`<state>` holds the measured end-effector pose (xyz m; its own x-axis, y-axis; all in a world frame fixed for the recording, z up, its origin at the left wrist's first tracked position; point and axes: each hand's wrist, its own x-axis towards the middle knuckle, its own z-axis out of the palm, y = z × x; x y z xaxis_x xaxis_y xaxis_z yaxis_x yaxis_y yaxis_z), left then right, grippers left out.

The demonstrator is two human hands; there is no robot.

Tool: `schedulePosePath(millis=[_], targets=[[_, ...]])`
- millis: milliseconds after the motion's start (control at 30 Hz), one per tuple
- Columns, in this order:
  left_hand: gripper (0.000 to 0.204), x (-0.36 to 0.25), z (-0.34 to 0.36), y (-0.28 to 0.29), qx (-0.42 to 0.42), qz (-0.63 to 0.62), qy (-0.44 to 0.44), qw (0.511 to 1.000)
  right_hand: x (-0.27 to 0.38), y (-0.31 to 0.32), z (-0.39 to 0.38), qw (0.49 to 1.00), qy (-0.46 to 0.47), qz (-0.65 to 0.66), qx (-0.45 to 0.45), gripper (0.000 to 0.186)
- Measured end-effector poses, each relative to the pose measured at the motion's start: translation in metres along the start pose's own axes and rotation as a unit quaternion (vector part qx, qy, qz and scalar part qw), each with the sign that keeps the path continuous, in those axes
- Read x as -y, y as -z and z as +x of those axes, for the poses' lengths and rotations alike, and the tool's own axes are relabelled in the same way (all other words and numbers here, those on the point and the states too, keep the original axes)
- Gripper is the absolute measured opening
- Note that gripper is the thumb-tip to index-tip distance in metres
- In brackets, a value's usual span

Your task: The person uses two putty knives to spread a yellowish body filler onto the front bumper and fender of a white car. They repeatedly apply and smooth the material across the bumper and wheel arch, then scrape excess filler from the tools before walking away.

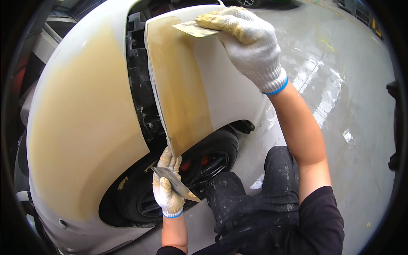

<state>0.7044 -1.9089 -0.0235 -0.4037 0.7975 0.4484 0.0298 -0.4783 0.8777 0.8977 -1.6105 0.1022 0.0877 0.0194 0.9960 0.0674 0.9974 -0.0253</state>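
My right hand [250, 44], in a white knit glove with yellow-stained fingers, is closed on a flat putty spreader [191, 29]. Its blade lies at the upper part of a car body panel [182, 85] coated with a tan band of filler; whether it touches cannot be told. Lower down, my left hand [168, 195], gloved too, grips a second flat putty spreader [176, 184] smeared with filler under the thumb. The left fingers reach up beside the panel's lower corner, close to the wheel [204, 170].
Left of a dark open gap [142, 76] curves another car panel [89, 114], widely covered in tan filler. Below both panels is the black wheel arch. My knees in dark stained trousers [250, 204] are close to the wheel. White patches [327, 97] mark the grey floor [361, 178] at right.
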Motion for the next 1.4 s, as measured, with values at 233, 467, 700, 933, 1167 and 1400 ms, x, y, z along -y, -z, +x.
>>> schedulePosePath(millis=[233, 467, 700, 933, 1167, 1400], targets=[[0.097, -0.002, -0.002, 0.001, -0.002, -0.006, 0.005, 1.000, 0.012, -0.013, 0.043, 0.995, -0.045, 0.073, 0.042, 0.031], [0.098, -0.001, 0.000, 0.002, -0.003, 0.013, 0.004, 1.000, 0.026, -0.005, 0.037, 0.971, -0.164, 0.139, 0.101, 0.027], [0.099, 0.000, 0.000, 0.003, -0.005, 0.024, 0.006, 1.000, 0.033, 0.002, 0.001, 0.996, -0.063, 0.030, 0.054, 0.029], [0.097, 0.001, -0.001, 0.004, -0.003, 0.017, 0.006, 1.000, 0.046, -0.008, -0.036, 0.995, -0.086, 0.035, 0.035, 0.032], [0.098, -0.001, -0.001, 0.002, -0.002, 0.036, -0.002, 0.999, 0.068, -0.001, -0.058, 0.994, -0.100, 0.041, 0.029, 0.030], [0.097, 0.002, -0.002, 0.003, -0.014, 0.045, -0.009, 0.999, 0.087, 0.001, -0.083, 0.991, -0.125, 0.033, 0.042, 0.034]])
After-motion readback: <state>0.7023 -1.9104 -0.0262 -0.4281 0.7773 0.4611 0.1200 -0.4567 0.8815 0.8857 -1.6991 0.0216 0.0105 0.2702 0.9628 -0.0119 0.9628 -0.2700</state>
